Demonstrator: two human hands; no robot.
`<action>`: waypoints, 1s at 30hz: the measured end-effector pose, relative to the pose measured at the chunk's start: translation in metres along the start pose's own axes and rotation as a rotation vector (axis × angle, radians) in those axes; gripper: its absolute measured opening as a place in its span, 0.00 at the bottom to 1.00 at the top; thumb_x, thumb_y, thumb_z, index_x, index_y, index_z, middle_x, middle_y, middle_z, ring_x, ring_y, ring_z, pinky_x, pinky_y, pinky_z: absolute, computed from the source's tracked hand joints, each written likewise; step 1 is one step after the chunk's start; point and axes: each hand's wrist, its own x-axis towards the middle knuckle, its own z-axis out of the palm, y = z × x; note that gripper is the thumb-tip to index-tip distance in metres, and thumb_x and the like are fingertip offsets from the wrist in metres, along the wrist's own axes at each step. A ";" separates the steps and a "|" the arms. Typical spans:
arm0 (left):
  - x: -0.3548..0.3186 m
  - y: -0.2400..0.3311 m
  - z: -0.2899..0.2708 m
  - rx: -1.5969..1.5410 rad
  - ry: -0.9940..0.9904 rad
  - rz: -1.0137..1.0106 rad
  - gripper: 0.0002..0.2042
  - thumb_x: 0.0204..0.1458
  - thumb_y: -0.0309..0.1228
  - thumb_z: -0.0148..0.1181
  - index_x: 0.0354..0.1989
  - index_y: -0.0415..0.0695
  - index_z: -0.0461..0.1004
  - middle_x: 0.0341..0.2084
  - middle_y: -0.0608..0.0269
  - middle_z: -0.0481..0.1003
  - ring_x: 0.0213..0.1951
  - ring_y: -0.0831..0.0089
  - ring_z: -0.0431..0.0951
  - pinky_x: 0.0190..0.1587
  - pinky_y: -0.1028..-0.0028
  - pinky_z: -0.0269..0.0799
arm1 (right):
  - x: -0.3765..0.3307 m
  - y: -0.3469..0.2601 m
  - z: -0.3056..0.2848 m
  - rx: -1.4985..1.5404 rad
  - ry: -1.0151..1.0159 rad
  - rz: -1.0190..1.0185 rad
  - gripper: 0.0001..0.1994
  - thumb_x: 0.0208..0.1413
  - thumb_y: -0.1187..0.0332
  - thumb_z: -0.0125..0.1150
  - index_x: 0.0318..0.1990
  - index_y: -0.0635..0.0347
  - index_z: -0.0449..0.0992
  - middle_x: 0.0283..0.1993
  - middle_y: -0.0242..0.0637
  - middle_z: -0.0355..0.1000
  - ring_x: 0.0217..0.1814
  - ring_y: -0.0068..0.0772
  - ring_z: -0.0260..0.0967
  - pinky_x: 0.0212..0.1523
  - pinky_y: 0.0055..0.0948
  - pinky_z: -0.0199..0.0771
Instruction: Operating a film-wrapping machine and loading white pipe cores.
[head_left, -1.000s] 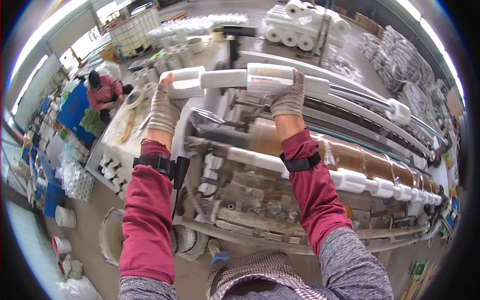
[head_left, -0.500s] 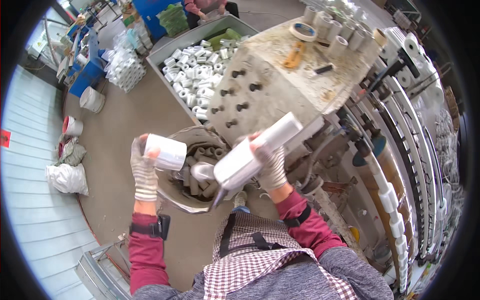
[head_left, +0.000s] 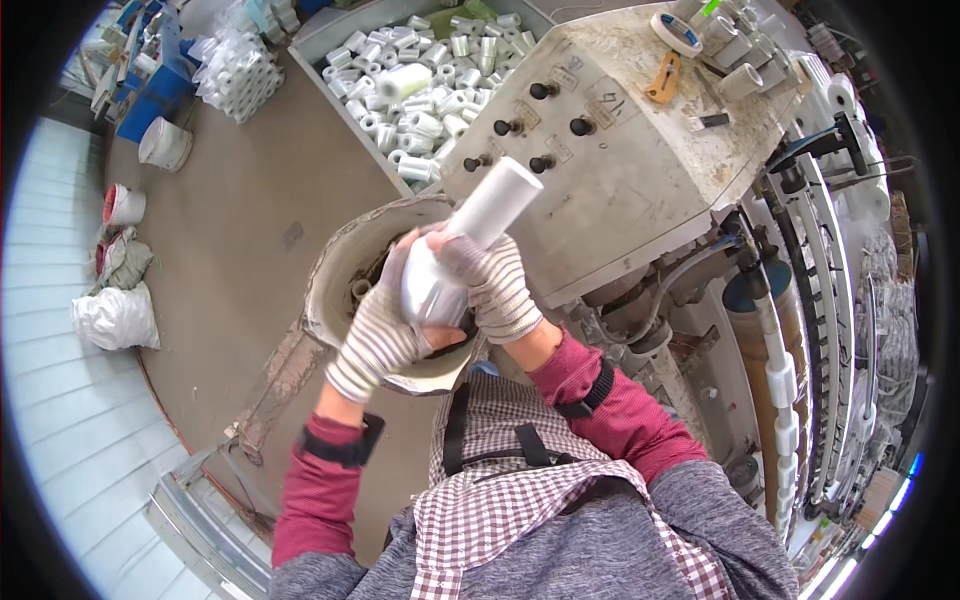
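Note:
In front of me, a shiny white film roll (head_left: 430, 290) with a long white tube (head_left: 503, 203) sticking out of its upper end is held tilted between both hands. My left hand (head_left: 385, 325), in a striped knit glove with bare fingertips, wraps the roll's lower left side. My right hand (head_left: 490, 280), gloved the same way, is closed round it where the roll meets the tube. Below them stands a large, worn round bin (head_left: 325, 265) with core tubes in it, mostly hidden by my hands. A blurred white roll (head_left: 404, 82) appears over the grey crate (head_left: 365, 150) of small rolls.
A cream machine housing (head_left: 590, 190) with black knobs stands at front right. On it lie a tape roll (head_left: 677, 35), an orange cutter (head_left: 663, 78) and several tubes. Machine rollers (head_left: 785, 400) run along my right. Buckets (head_left: 165, 145) and a white sack (head_left: 115, 318) are on the left.
My left hand has let go of the separate short roll and moved right onto the roll in my right hand. A blurred roll now shows over the crate. The view has shifted.

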 end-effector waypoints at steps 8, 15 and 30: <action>-0.085 0.000 0.000 0.318 0.233 -0.209 0.40 0.27 0.34 0.71 0.55 0.44 0.61 0.42 0.52 0.73 0.44 0.59 0.76 0.46 0.67 0.72 | -0.022 0.060 0.008 0.100 -0.035 0.302 0.14 0.46 0.64 0.67 0.38 0.60 0.74 0.33 0.29 0.71 0.35 0.22 0.69 0.38 0.24 0.71; -0.113 -0.002 -0.023 0.342 0.333 -0.226 0.41 0.29 0.32 0.72 0.57 0.42 0.58 0.45 0.51 0.71 0.46 0.59 0.74 0.49 0.66 0.69 | 0.006 0.075 -0.028 -1.044 -0.193 0.094 0.27 0.43 0.54 0.68 0.45 0.65 0.69 0.37 0.47 0.71 0.37 0.37 0.71 0.39 0.32 0.73; -0.097 -0.017 0.025 0.035 -0.540 -0.170 0.40 0.26 0.42 0.72 0.52 0.39 0.65 0.38 0.51 0.74 0.42 0.59 0.76 0.46 0.68 0.71 | -0.062 0.015 -0.060 -1.498 -1.235 -0.039 0.17 0.50 0.55 0.57 0.35 0.60 0.78 0.27 0.44 0.74 0.32 0.48 0.74 0.33 0.40 0.73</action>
